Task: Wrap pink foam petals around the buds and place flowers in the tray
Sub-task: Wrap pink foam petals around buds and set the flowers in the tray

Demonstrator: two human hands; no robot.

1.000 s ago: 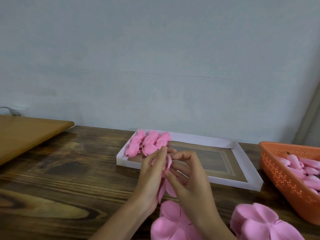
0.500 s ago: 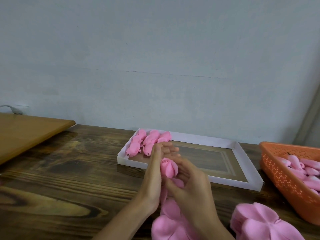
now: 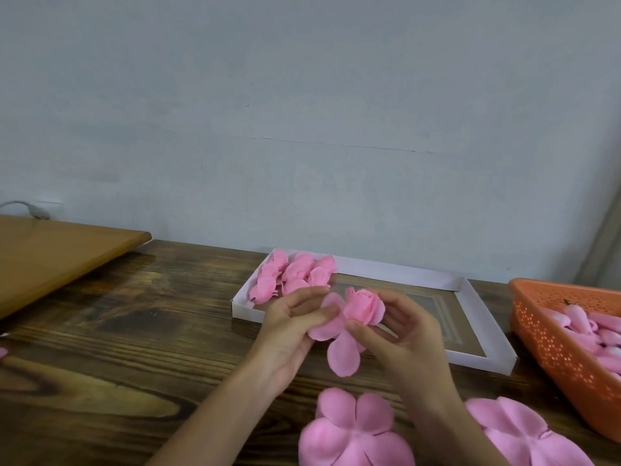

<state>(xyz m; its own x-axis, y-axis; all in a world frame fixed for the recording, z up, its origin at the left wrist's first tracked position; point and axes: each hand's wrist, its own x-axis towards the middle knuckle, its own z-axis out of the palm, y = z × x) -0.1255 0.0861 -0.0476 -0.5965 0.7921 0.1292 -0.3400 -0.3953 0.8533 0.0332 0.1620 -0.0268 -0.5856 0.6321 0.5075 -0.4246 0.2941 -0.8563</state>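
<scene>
Half-wrapped flower (image 3: 364, 306) was held above the surface (image 3: 134, 331), just before the tray (image 3: 470, 297). The right hand (image 3: 406, 331) had its grip curled round the base; the left hand (image 3: 289, 317) pinched a loose petal (image 3: 327, 319). Foam judged light, soft and easily creased; best held at the base.

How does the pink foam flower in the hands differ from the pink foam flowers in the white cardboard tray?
The held pink foam flower has loose petals hanging below its bud; the pink foam flowers in the white cardboard tray look closed. The held one is gripped in the air by the left hand and right hand; those lie in the tray's far left corner. All are the same pink.
</scene>
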